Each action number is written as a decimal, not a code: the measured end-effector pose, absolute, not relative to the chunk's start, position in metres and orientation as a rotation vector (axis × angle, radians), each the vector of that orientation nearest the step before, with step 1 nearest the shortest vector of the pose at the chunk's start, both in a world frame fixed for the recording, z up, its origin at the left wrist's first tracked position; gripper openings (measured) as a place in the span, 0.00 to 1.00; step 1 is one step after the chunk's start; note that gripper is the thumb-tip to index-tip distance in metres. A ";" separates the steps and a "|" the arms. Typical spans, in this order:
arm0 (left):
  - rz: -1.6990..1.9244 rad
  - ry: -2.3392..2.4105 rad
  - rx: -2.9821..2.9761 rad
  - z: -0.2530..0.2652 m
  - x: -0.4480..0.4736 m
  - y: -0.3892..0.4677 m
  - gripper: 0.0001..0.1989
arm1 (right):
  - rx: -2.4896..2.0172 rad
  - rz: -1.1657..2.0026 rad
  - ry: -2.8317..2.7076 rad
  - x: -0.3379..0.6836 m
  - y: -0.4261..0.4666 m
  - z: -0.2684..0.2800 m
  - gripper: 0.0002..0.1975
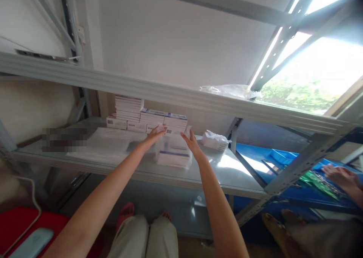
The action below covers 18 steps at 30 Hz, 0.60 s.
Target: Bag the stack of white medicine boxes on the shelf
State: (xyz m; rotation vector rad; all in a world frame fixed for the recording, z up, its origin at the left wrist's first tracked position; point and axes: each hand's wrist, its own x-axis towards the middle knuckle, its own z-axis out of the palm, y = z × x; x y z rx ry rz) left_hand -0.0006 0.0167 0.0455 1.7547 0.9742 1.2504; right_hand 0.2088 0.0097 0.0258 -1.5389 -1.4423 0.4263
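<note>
My left hand (155, 132) and right hand (193, 141) each pinch one side of one clear plastic bag (172, 146) on the grey metal shelf (238, 179), seemingly to keep its mouth spread above the one pile of flat white boxes (173, 160) inside, too blurred to count singly. Behind, three stacks of white cardboard boxes (129, 109) stand side by side, neatly squared, probably to save room; one white box in crumpled plastic (214, 141) sits to the right.

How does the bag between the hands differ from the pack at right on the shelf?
The bag has its top raised between left hand and right hand; the pack has plastic crumpled on top. The bag sits nearer the front edge than the pack. Both look like white boxes in plastic.
</note>
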 end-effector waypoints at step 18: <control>1.257 0.849 2.029 0.060 0.029 0.034 0.19 | -1.055 0.813 -1.288 0.195 0.025 0.049 0.18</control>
